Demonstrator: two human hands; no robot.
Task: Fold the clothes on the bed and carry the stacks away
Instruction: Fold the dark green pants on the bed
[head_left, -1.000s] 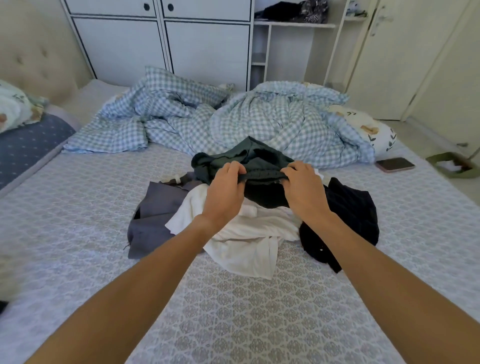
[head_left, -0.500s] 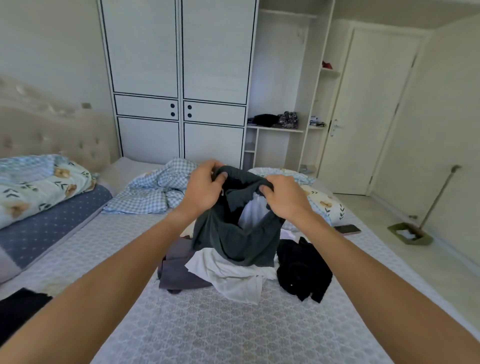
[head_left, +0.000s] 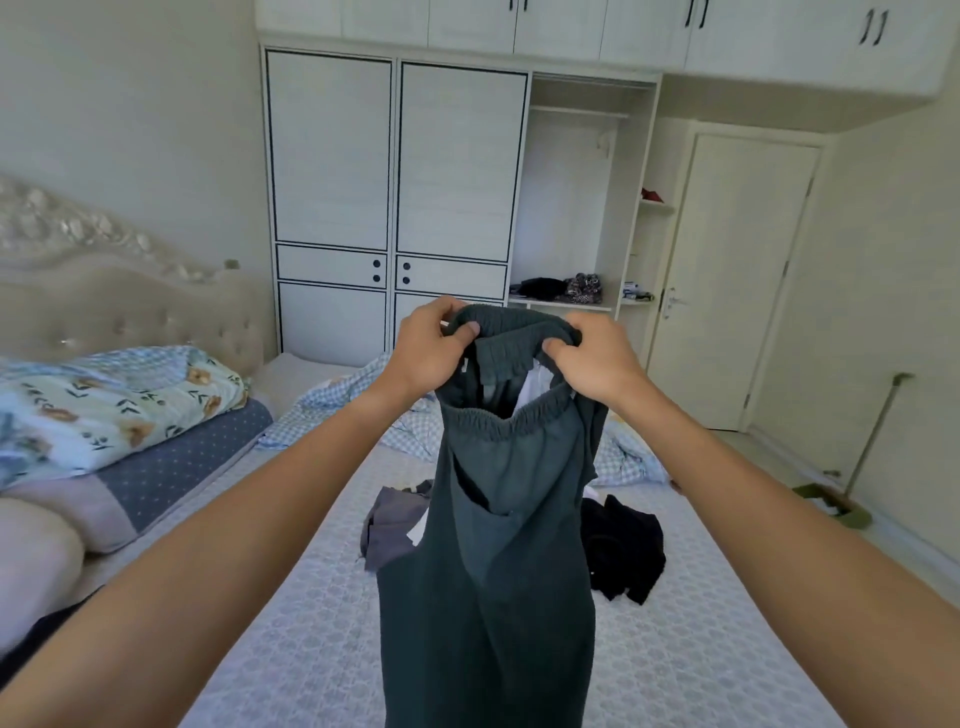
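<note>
Both hands, left hand (head_left: 427, 347) and right hand (head_left: 597, 358), now grip the trousers (head_left: 498, 545) lifted off the pile (head_left: 618, 545); you can start folding.

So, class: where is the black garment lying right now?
In the head view the black garment lies crumpled on the bed, right of centre, just right of the hanging dark green trousers, near the checked duvet.

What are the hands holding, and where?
Both the left hand and right hand grip dark green trousers by the elastic waistband, legs hanging down.
</note>
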